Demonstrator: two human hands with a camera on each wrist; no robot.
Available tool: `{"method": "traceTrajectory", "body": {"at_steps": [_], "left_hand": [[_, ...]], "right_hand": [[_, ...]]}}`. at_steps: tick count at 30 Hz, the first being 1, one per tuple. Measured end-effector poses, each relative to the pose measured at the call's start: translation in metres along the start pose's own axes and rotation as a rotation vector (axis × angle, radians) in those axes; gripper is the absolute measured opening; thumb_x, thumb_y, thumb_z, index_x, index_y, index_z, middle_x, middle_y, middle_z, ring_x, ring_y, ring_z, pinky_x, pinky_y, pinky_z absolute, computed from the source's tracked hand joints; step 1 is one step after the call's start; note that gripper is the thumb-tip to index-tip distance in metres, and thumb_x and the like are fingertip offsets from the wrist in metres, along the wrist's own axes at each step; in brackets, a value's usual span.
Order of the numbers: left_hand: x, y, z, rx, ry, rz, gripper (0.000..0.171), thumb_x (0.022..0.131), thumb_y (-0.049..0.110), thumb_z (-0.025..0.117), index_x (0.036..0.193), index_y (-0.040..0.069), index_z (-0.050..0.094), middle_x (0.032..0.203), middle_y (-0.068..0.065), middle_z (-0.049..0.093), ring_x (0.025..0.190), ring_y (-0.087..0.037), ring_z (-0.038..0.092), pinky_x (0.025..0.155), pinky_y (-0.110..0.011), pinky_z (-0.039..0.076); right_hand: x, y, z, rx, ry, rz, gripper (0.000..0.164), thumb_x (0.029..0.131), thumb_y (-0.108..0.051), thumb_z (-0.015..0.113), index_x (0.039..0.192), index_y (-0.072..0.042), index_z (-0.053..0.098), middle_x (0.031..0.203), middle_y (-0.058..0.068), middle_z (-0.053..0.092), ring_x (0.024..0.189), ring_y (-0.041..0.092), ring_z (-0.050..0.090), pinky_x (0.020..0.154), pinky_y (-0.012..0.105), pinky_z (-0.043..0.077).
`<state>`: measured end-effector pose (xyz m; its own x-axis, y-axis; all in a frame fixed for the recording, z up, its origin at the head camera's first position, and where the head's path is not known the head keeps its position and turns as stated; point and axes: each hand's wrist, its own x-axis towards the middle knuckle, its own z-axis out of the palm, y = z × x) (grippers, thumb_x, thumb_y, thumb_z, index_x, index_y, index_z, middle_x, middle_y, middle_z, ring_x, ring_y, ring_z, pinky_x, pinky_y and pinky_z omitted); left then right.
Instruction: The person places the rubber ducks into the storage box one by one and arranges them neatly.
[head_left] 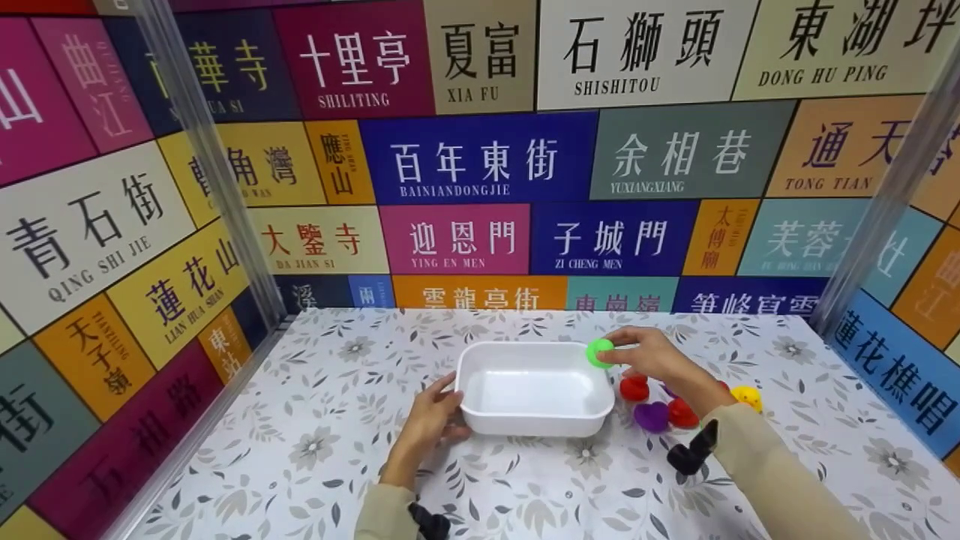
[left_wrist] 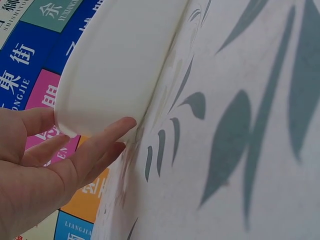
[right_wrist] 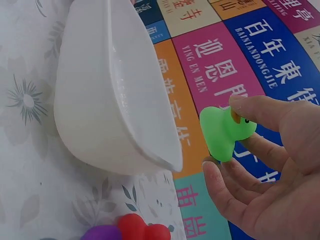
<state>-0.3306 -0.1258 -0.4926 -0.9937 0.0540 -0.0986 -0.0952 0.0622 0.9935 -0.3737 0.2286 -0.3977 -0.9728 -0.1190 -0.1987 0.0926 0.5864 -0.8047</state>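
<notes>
A small light-green rubber duck (right_wrist: 217, 131) with an orange beak is pinched between the thumb and fingers of my right hand (head_left: 651, 352). In the head view this duck is above the right rim of a white rectangular basin (head_left: 534, 427), whose visible inside holds nothing. My left hand (head_left: 431, 411) touches the basin's left end, its fingers spread against the outer wall (left_wrist: 115, 65). Below my right hand, to the right of the basin, lie a red duck (head_left: 634, 388), a purple duck (head_left: 652, 417), another red one (head_left: 682, 412) and a yellow one (head_left: 747, 398), partly hidden by the forearm.
A white cloth with grey flowers and leaves covers the table (head_left: 315, 450). Colourful panels with Chinese lettering (head_left: 480, 161) stand behind and at both sides. Clear upright corner posts (head_left: 217, 165) rise at the back left and back right.
</notes>
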Motion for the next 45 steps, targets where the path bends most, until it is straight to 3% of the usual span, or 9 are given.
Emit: {"method": "traceTrajectory", "body": {"at_steps": [7,15,26,34,45], "left_hand": [[0.003,0.000,-0.001,0.008,0.022,-0.013,0.056,0.103,0.020,0.052,0.156,0.012,0.035,0.141,-0.024,0.056,0.101,-0.025,0.071,0.075,-0.037,0.064],[0.004,-0.001,0.000,0.009,0.028,-0.033,0.056,0.102,0.020,0.053,0.155,0.014,0.037,0.139,-0.023,0.057,0.096,-0.022,0.070,0.073,-0.037,0.064],[0.000,-0.002,0.003,0.010,0.020,-0.010,0.056,0.102,0.019,0.053,0.155,0.011,0.037,0.139,-0.024,0.058,0.098,-0.025,0.071,0.073,-0.039,0.064],[-0.001,-0.003,0.002,-0.046,-0.002,0.032,0.056,0.102,0.014,0.052,0.155,0.005,0.035,0.138,-0.029,0.054,0.108,-0.031,0.069,0.077,-0.043,0.065],[0.000,-0.002,0.001,-0.019,0.013,-0.025,0.056,0.103,0.018,0.052,0.156,0.012,0.035,0.143,-0.025,0.054,0.112,-0.030,0.068,0.078,-0.040,0.064]], "right_hand": [[0.018,-0.013,0.021,-0.002,-0.005,-0.035,0.053,0.088,-0.033,0.077,0.130,-0.005,0.061,0.141,0.020,0.056,0.117,0.030,0.059,0.089,0.034,0.061],[0.029,-0.022,0.044,0.057,-0.026,-0.057,0.054,0.089,-0.030,0.077,0.133,-0.004,0.060,0.140,0.020,0.058,0.118,0.029,0.061,0.093,0.039,0.060],[0.042,-0.023,0.076,0.145,-0.064,-0.073,0.050,0.090,-0.028,0.075,0.132,-0.003,0.060,0.136,0.017,0.060,0.115,0.027,0.064,0.096,0.042,0.059],[0.051,-0.025,0.097,0.192,-0.080,-0.089,0.046,0.090,-0.024,0.076,0.128,-0.002,0.062,0.134,0.018,0.061,0.113,0.024,0.065,0.098,0.044,0.058],[0.064,-0.029,0.124,0.220,-0.093,-0.051,0.045,0.088,-0.023,0.078,0.128,-0.005,0.065,0.133,0.016,0.064,0.112,0.022,0.066,0.094,0.042,0.059]]}}
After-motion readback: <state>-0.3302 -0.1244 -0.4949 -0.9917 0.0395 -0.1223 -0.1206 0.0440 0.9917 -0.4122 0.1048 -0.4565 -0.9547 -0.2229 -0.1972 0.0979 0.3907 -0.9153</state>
